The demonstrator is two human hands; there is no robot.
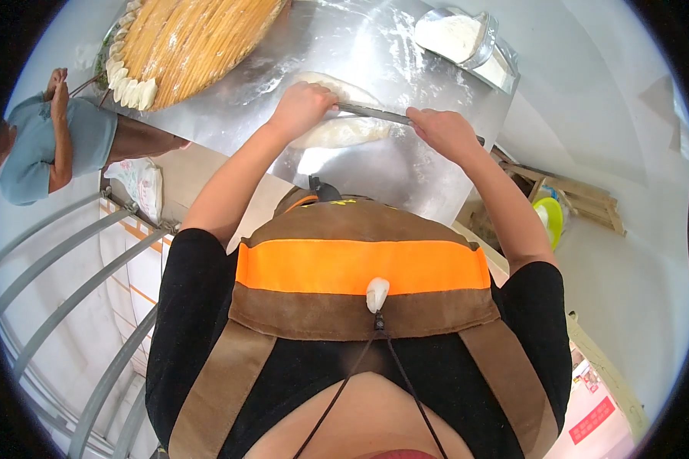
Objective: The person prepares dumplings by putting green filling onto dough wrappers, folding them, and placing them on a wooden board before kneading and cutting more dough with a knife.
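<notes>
My left hand point(307, 109) is closed around one end of a thin, dark grey rod point(373, 113), perhaps a rolling pin. The other end runs under my right hand point(445, 132), which grips it, and its tip shows past the wrist. White dough point(350, 92) lies flat on the far side of the rod, and more flattened dough point(344, 133) lies on the near side. Whether the two parts join under the rod and my left hand cannot be told. Both rest on a flour-dusted metal table point(298, 51).
A round slatted tray point(201, 46) with dumplings point(127, 92) along its edge stands at the upper left. A person point(63, 137) holding thin sticks is beside it. A clear container of flour point(453, 37) sits at the table's right; a wooden crate point(585, 195) is beyond the edge.
</notes>
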